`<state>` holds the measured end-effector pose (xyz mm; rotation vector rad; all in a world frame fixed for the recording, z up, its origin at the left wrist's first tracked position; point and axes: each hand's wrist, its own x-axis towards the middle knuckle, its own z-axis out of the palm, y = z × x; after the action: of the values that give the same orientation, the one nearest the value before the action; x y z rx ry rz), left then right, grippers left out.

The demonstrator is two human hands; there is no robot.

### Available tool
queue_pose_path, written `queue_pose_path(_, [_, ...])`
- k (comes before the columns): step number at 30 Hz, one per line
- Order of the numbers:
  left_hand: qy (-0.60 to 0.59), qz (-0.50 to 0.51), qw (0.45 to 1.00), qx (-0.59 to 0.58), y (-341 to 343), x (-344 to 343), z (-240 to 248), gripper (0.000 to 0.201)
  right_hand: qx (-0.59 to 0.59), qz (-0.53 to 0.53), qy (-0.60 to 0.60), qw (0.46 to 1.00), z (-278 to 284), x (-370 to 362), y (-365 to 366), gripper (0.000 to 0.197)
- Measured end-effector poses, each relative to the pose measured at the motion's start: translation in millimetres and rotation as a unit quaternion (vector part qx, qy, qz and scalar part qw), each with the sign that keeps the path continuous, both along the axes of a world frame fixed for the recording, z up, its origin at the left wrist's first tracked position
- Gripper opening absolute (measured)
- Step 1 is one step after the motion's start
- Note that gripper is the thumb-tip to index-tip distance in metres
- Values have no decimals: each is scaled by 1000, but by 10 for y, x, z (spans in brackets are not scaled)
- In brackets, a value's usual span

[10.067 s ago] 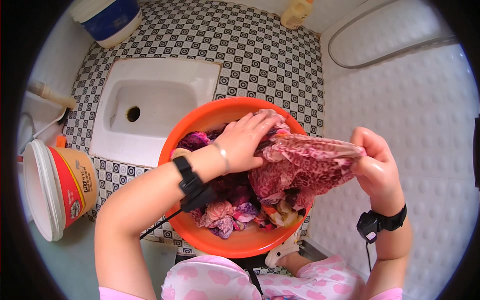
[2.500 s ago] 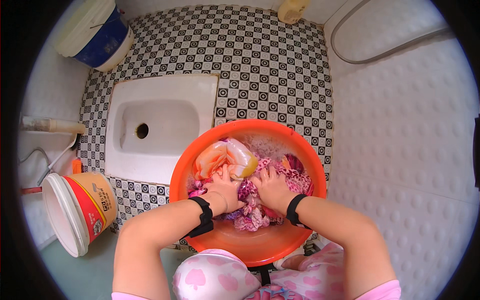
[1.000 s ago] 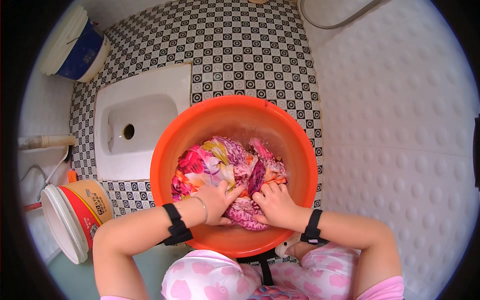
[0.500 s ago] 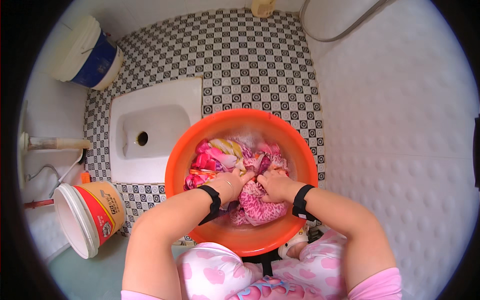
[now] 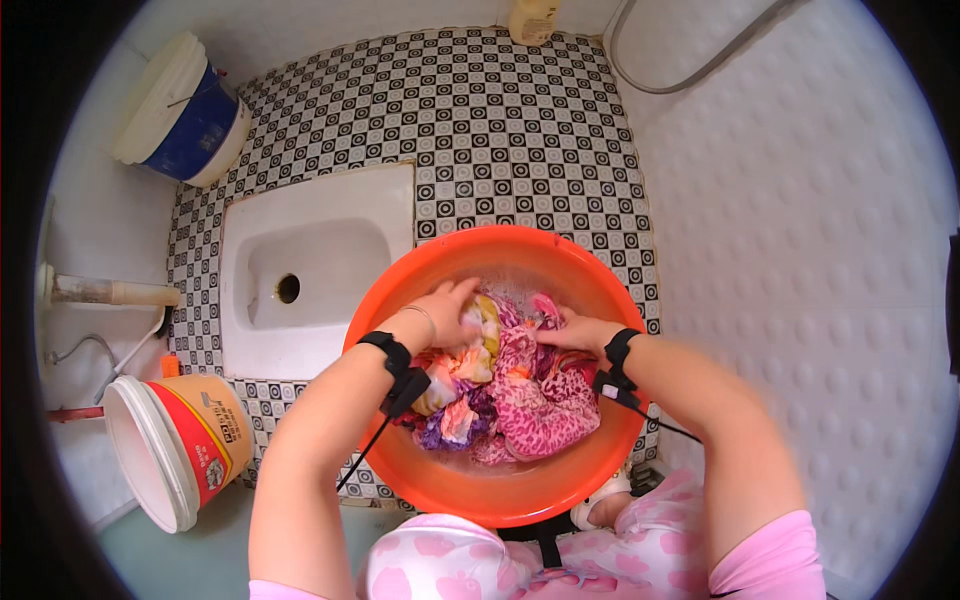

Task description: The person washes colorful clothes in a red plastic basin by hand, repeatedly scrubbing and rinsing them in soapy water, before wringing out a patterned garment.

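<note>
A wide orange basin [image 5: 500, 503] holds a wet, patterned pink, purple, yellow and white cloth [image 5: 545, 415] in a little sudsy water. My left hand [image 5: 438, 315] lies at the far left of the bundle, its fingers spread over a yellow and white fold. On the far right side of the bundle, my right hand [image 5: 582, 332] touches the pink part, with thumb and forefinger apart; its other fingers are partly hidden. Both wrists wear black straps with small boxes and cables.
A white squat toilet [image 5: 400, 210] is set in the checkered tile floor, left of the basin. An open red-and-tan bucket [image 5: 205, 440] stands at the left, and a blue-and-white bucket [image 5: 195, 120] behind it. A bottle [image 5: 532, 22] and a hose [image 5: 690, 85] are at the far wall.
My hands have moved from close together on the cloth's middle to its far left and far right sides. The cloth has shifted, and purple folds now show at the near left.
</note>
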<state>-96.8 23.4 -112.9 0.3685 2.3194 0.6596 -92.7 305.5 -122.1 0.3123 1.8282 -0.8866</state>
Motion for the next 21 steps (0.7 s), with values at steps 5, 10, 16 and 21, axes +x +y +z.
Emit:
queue_pose_path(5, [-104, -17, 993, -44, 192, 45, 52, 83, -120, 61, 43, 990, -353, 94, 120, 63])
queue_pose_path(10, [-23, -2, 1000, -14, -201, 447, 184, 53, -93, 134, 112, 980, 526, 221, -277, 56])
queue_pose_path(16, [100, 20, 990, 98, -599, 680, 1100, 36, -124, 199, 311, 921, 1741, 290, -313, 54])
queue_pose_path(21, [64, 75, 994, 42, -893, 989, 1380, 32, -150, 196, 408, 879, 2191, 312, -195, 46])
